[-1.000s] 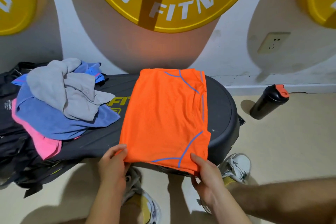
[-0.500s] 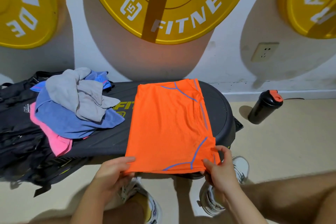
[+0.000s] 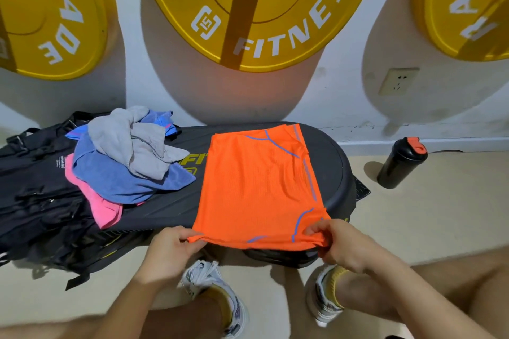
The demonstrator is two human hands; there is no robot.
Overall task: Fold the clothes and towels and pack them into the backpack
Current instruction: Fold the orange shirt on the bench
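1. Two-handed: pinches near hem of shirt (image 3: pixel 256 187), left hand (image 3: pixel 170 250) and right hand (image 3: pixel 338 245) one per corner.
2. Lies flat on bench (image 3: pixel 176 206), long axis pointing away, equally near both; backpack (image 3: pixel 33 201) leftward.

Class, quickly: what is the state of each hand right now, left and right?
Left hand: pinches the near left corner of the orange shirt.
Right hand: pinches its near right corner.
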